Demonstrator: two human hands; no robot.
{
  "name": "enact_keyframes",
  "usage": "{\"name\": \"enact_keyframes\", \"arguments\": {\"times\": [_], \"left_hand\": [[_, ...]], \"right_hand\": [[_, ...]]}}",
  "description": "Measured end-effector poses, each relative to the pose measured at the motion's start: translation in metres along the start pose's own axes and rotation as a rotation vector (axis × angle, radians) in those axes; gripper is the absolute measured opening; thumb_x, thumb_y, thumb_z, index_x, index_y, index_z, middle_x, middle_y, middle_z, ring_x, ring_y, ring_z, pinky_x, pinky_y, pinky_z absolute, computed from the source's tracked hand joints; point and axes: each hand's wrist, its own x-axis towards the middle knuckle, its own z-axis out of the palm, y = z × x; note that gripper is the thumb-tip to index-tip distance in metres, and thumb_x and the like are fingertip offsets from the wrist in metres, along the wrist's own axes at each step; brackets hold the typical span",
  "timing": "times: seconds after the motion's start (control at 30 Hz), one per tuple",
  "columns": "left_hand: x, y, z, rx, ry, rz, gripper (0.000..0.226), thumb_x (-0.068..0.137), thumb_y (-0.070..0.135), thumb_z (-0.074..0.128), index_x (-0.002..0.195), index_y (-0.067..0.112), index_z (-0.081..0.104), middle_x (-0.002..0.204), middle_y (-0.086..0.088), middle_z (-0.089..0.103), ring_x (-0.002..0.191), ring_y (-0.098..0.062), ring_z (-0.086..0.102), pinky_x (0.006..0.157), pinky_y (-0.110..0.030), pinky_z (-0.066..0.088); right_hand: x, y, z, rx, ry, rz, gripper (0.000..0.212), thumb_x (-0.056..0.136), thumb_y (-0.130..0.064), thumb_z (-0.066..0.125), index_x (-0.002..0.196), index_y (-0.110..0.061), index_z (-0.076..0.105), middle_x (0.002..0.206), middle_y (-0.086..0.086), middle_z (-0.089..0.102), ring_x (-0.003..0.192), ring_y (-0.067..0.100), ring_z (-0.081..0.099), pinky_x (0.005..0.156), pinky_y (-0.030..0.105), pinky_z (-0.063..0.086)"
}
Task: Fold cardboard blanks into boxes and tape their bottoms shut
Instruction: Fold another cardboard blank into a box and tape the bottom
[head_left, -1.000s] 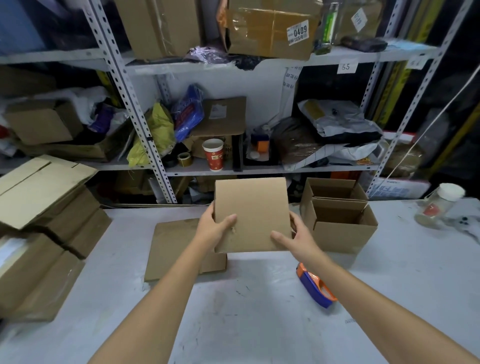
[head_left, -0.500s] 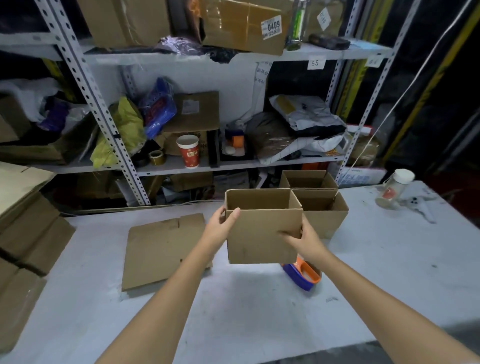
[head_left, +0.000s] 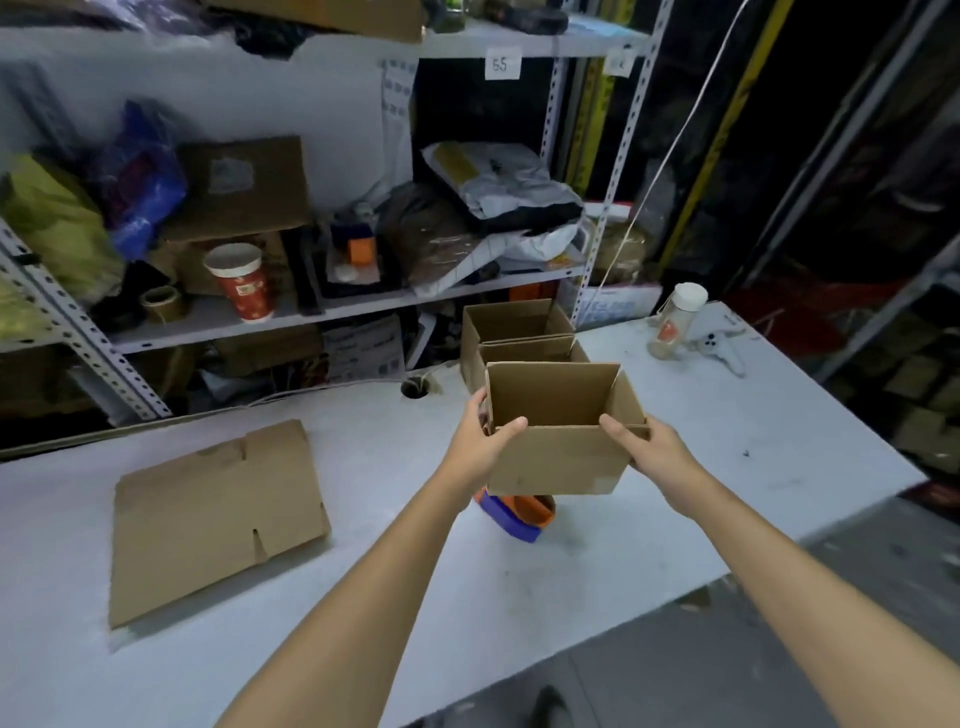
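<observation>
I hold an open-topped cardboard box (head_left: 558, 457) upright above the white table (head_left: 363, 582). My left hand (head_left: 480, 441) grips its left side, thumb over the near rim. On the right side my right hand (head_left: 649, 449) grips the near corner. Under the box lies a blue and orange tape dispenser (head_left: 517, 512), partly hidden. Two finished open boxes (head_left: 519, 332) stand just behind the held one. A stack of flat cardboard blanks (head_left: 213, 512) lies on the table to the left.
A metal shelf rack (head_left: 311, 306) full of parcels, bags and a red paper cup (head_left: 241, 280) stands behind the table. A white-capped jar (head_left: 678, 319) and a white tool (head_left: 724, 348) sit at the far right. The table's right edge drops to the floor.
The box has turned from showing its flat face to upright with its open top visible, and moved right toward the two finished boxes. The view has swung right.
</observation>
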Motion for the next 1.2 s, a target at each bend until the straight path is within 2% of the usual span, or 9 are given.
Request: {"name": "enact_keyframes", "arguments": {"times": [0.13,0.2,0.33,0.67,0.77,0.87,1.0,1.13,1.2], "left_hand": [[0.019,-0.006,0.052,-0.012,0.0,-0.003,0.079,0.093,0.031,0.069,0.156,0.028,0.021,0.154,0.004,0.041,0.132,-0.012,0.045,0.111,-0.033,0.041],[0.031,-0.009,0.079,-0.007,0.005,-0.024,0.08,0.093,0.031,0.069,0.157,0.029,0.02,0.155,0.004,0.039,0.136,-0.014,0.042,0.112,-0.036,0.039],[0.055,-0.019,0.115,0.034,0.029,-0.064,0.08,0.093,0.026,0.069,0.157,0.026,0.02,0.156,0.003,0.038,0.14,-0.018,0.039,0.112,-0.035,0.038],[0.079,-0.047,0.137,0.066,0.116,-0.153,0.078,0.095,0.015,0.065,0.158,0.026,0.02,0.158,0.004,0.037,0.145,-0.017,0.035,0.119,-0.038,0.032],[0.079,-0.051,0.125,0.08,0.164,-0.194,0.078,0.097,0.018,0.063,0.159,0.027,0.016,0.161,0.004,0.029,0.147,-0.02,0.03,0.119,-0.037,0.031],[0.085,-0.052,0.117,0.111,0.191,-0.228,0.077,0.099,0.021,0.06,0.159,0.03,0.013,0.163,0.003,0.025,0.149,-0.024,0.028,0.117,-0.042,0.031],[0.094,-0.052,0.111,0.129,0.191,-0.225,0.077,0.099,0.026,0.059,0.159,0.031,0.011,0.164,0.003,0.024,0.149,-0.025,0.026,0.118,-0.043,0.03],[0.095,-0.05,0.114,0.121,0.185,-0.214,0.078,0.099,0.026,0.059,0.16,0.031,0.011,0.164,0.003,0.024,0.149,-0.023,0.027,0.117,-0.041,0.029],[0.095,-0.051,0.117,0.122,0.192,-0.211,0.077,0.099,0.026,0.059,0.159,0.031,0.011,0.163,0.004,0.025,0.149,-0.023,0.027,0.117,-0.041,0.03]], "right_hand": [[0.028,0.021,-0.052,0.004,-0.066,-0.011,0.073,0.074,-0.063,0.073,0.136,-0.029,0.055,0.124,-0.007,0.066,0.117,0.016,0.06,0.105,0.043,0.049],[0.045,0.031,-0.075,0.004,-0.094,0.002,0.068,0.078,-0.057,0.075,0.136,-0.029,0.055,0.123,-0.007,0.067,0.117,0.015,0.06,0.104,0.04,0.049],[0.074,0.049,-0.103,0.013,-0.144,0.014,0.049,0.086,-0.042,0.075,0.13,-0.027,0.059,0.117,-0.007,0.07,0.111,0.011,0.064,0.089,0.026,0.05],[0.118,0.079,-0.102,0.031,-0.26,0.028,0.044,0.09,-0.032,0.073,0.131,-0.033,0.057,0.111,-0.012,0.07,0.099,-0.001,0.063,0.067,0.009,0.046],[0.125,0.08,-0.086,0.018,-0.306,0.017,0.05,0.089,-0.036,0.074,0.135,-0.034,0.053,0.119,-0.015,0.066,0.108,0.002,0.061,0.078,0.013,0.048],[0.135,0.078,-0.073,0.018,-0.32,0.006,0.074,0.081,-0.052,0.076,0.146,-0.037,0.043,0.135,-0.013,0.058,0.124,0.012,0.054,0.102,0.033,0.049],[0.151,0.076,-0.071,0.006,-0.321,0.008,0.105,0.056,-0.078,0.077,0.147,-0.038,0.041,0.141,-0.01,0.055,0.13,0.018,0.051,0.108,0.044,0.047],[0.153,0.067,-0.075,-0.001,-0.333,0.013,0.086,0.077,-0.056,0.078,0.151,-0.033,0.038,0.144,-0.014,0.048,0.133,0.013,0.043,0.111,0.036,0.039],[0.155,0.066,-0.078,-0.009,-0.342,0.014,0.098,0.065,-0.07,0.079,0.149,-0.038,0.04,0.145,-0.013,0.05,0.135,0.017,0.045,0.112,0.041,0.04]]}}
